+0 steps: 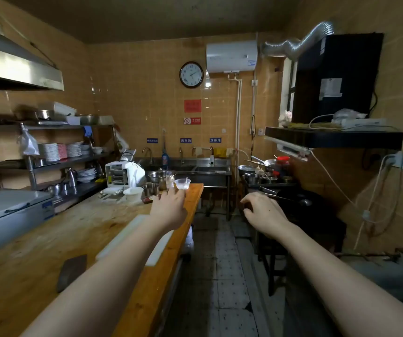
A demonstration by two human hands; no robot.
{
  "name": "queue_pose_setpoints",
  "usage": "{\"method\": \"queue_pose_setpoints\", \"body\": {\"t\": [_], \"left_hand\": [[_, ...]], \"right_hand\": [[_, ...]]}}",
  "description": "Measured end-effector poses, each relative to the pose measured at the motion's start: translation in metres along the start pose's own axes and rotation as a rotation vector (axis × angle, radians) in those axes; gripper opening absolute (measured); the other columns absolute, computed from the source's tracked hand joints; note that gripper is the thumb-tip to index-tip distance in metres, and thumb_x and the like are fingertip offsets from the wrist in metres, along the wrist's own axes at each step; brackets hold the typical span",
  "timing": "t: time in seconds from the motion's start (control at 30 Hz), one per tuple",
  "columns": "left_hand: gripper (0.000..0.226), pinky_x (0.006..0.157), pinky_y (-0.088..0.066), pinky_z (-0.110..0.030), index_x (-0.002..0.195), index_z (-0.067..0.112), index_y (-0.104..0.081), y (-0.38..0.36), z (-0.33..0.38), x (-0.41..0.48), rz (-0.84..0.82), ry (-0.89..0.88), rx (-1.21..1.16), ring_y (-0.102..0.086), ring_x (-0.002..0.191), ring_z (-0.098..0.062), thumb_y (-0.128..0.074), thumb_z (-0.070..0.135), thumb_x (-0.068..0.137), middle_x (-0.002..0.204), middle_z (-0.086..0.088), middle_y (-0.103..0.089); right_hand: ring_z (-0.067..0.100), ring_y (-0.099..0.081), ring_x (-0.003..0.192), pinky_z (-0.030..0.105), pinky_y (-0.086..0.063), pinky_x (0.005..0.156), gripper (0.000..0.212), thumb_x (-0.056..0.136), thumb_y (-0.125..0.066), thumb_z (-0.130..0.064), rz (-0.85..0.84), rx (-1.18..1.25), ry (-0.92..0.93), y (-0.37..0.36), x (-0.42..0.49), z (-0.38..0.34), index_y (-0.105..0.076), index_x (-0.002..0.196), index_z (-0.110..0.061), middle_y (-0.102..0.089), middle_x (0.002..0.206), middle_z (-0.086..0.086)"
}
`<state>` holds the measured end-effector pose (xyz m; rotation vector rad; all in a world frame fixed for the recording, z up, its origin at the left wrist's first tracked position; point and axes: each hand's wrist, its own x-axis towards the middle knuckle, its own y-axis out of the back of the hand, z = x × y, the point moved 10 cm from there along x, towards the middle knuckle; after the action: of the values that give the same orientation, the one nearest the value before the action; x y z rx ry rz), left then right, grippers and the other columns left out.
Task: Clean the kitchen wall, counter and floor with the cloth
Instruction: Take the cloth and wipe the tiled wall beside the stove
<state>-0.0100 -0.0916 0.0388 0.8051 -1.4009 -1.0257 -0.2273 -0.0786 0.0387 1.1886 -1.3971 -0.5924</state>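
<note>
Stretches the left grip [168, 207] out over the wooden bench [49, 239], fingers straight and apart, tips just beside a small clear cup [182, 183], contact impossible to tell. Hangs the right grip [262, 212] above the tiled floor [227, 276], fingers loosely curled, holding nothing. Shows the yellow cloth [219, 152] draped above the sinks [210, 169] on the far wall [134, 93], well apart from both.

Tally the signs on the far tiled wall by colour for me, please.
Red signs: 2
Blue signs: 3
Total: 5
</note>
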Motion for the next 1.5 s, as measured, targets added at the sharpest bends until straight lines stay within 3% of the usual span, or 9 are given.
{"method": "queue_pose_setpoints", "body": {"t": [0.33,0.7,0.9,1.03,1.2,1.5], "left_hand": [[0.041,0.096,-0.047,-0.039,0.133,0.019,-0.041,-0.066,-0.081,0.118,0.004,0.021,-0.14,-0.049,0.118,-0.024,-0.051,0.023,0.093,0.134,-0.007,-0.047],[0.044,0.095,-0.044,-0.043,0.13,0.026,-0.041,-0.16,-0.072,0.258,0.012,-0.064,-0.081,-0.048,0.121,-0.023,-0.055,0.032,0.088,0.131,-0.002,-0.05],[0.045,0.101,-0.04,-0.043,0.133,0.027,-0.039,-0.246,-0.072,0.353,-0.092,-0.044,-0.066,-0.046,0.124,-0.024,-0.052,0.029,0.09,0.133,-0.001,-0.047],[0.047,0.102,-0.039,-0.041,0.134,0.026,-0.038,-0.318,-0.062,0.452,-0.097,-0.053,-0.09,-0.045,0.125,-0.022,-0.053,0.031,0.089,0.136,-0.001,-0.045],[0.043,0.099,-0.04,-0.036,0.133,0.023,-0.041,-0.405,-0.021,0.637,-0.092,-0.064,-0.114,-0.045,0.124,-0.021,-0.052,0.026,0.091,0.136,-0.001,-0.044],[0.04,0.098,-0.04,-0.041,0.131,0.02,-0.042,-0.475,-0.012,0.876,-0.115,-0.009,-0.107,-0.046,0.121,-0.026,-0.046,0.021,0.091,0.131,-0.005,-0.047]], "right_hand": [[0.018,-0.048,0.124,0.038,-0.036,0.107,0.034,0.094,-0.049,-0.019,0.017,0.005,-0.007,-0.075,0.123,-0.012,-0.054,0.127,-0.02,-0.054,0.132,-0.001],[0.021,-0.051,0.12,0.039,-0.039,0.101,0.034,0.092,-0.051,-0.027,-0.073,0.031,-0.123,-0.159,0.232,0.061,-0.055,0.125,-0.023,-0.056,0.131,0.0],[0.021,-0.049,0.121,0.039,-0.038,0.102,0.033,0.094,-0.05,-0.027,-0.113,0.062,-0.124,-0.229,0.326,0.113,-0.054,0.126,-0.022,-0.054,0.131,0.001],[0.019,-0.053,0.116,0.035,-0.043,0.099,0.031,0.094,-0.051,-0.023,-0.083,0.076,-0.077,-0.285,0.421,0.171,-0.056,0.124,-0.02,-0.056,0.128,0.001],[0.018,-0.05,0.119,0.036,-0.041,0.102,0.036,0.091,-0.053,-0.022,-0.077,0.061,-0.027,-0.349,0.594,0.283,-0.052,0.127,-0.021,-0.053,0.13,0.0],[0.019,-0.044,0.125,0.039,-0.031,0.106,0.038,0.093,-0.05,-0.025,-0.062,0.064,-0.052,-0.392,0.824,0.386,-0.048,0.131,-0.022,-0.051,0.135,-0.002]]}}
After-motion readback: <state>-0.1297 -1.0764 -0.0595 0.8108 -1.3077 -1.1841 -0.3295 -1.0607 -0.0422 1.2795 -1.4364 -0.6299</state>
